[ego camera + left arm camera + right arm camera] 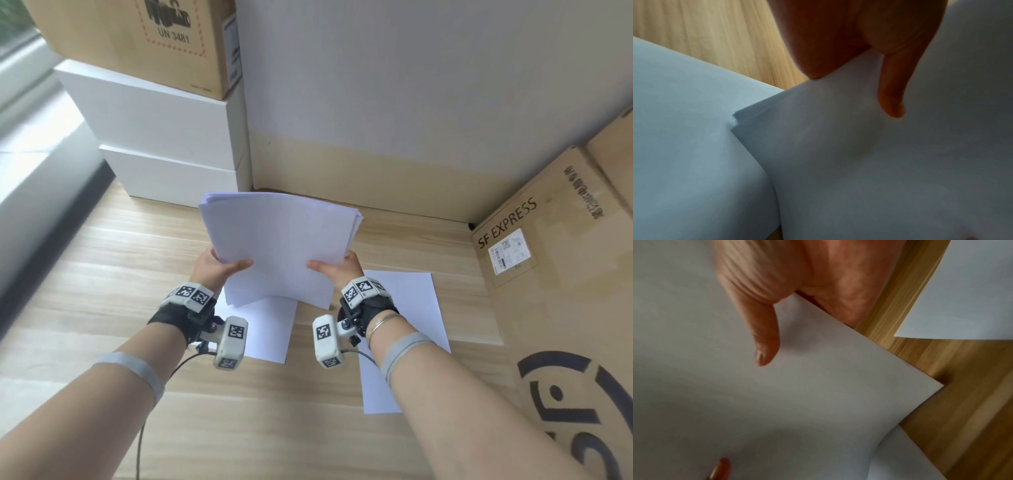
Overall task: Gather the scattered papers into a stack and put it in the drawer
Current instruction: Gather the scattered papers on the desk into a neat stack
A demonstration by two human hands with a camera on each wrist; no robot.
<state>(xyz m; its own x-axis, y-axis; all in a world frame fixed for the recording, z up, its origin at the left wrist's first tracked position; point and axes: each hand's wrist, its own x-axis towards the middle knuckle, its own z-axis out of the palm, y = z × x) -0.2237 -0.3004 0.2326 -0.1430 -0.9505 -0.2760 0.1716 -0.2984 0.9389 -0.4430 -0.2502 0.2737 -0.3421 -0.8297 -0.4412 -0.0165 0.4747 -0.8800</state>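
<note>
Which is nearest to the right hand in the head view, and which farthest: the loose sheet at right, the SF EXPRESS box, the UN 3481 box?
From the right hand:
1. Loose sheet, on the floor just right of the wrist.
2. SF EXPRESS box, farther right by the wall.
3. UN 3481 box, far upper left, atop white boxes.

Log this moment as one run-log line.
left hand: holds paper stack | right hand: holds same stack | stack: lifted above floor | two loose sheets on floor | drawer: not in view
</note>
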